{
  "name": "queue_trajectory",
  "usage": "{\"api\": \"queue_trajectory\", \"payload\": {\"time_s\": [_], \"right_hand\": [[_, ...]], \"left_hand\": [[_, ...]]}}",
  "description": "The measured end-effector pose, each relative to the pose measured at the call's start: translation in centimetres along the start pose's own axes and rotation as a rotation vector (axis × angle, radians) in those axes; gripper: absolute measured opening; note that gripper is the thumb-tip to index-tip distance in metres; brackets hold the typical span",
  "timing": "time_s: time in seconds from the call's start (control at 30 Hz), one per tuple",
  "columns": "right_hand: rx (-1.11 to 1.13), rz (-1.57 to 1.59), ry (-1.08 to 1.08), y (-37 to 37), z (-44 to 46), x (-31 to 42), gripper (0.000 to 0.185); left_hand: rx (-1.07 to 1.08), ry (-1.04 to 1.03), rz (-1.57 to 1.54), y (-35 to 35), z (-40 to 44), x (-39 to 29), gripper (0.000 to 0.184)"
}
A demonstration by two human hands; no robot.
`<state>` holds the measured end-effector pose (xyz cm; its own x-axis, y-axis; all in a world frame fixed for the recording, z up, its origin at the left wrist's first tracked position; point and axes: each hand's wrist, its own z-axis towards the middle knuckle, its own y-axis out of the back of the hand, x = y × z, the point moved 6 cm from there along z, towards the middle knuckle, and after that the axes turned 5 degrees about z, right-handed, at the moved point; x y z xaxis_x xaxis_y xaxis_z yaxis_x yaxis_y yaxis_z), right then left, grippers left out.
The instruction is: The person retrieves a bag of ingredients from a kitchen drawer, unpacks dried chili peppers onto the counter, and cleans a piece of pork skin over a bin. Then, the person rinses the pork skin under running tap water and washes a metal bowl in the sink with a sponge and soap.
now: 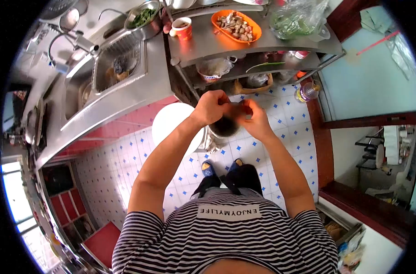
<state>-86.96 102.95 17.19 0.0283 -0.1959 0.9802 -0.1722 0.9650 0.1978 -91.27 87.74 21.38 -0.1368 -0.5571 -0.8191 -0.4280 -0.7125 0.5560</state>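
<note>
Above floor tiles [249,150], hands [210,108] [258,122] close together

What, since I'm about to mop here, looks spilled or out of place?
I can see no spill on the tiled floor. The bottle looks slightly out of place: it is down on the tiles beside the dark red door frame, where a foot might knock it.
</note>
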Motion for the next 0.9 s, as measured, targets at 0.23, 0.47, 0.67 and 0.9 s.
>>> {"api": "queue_trajectory", "payload": {"time_s": [0.23, 0.47, 0.67, 0.9], "right_hand": [[0.097, -0.317, 0.325, 2.5, 1.7, 5.0, 0.031], [0.366, -0.122, 0.198, 7.2, 4.9, 2.8, 0.014], [0.476, 0.204, -0.210, 8.4, 4.8, -0.2, 0.012], [0.384, 0.260, -0.348, 6.3, 3.2, 0.4, 0.016]], "left_hand": [[-0.055, 0.118, -0.005, -1.8, 1.4, -1.7, 0.019], [-0.310, 0.234, -0.381, -5.3, 2.1, -2.6, 0.016], [-0.342, 0.204, -0.773, -9.5, 0.5, -3.9, 0.040], [-0.432, 0.157, -1.078, -11.1, -2.2, -2.2, 0.032]]}}
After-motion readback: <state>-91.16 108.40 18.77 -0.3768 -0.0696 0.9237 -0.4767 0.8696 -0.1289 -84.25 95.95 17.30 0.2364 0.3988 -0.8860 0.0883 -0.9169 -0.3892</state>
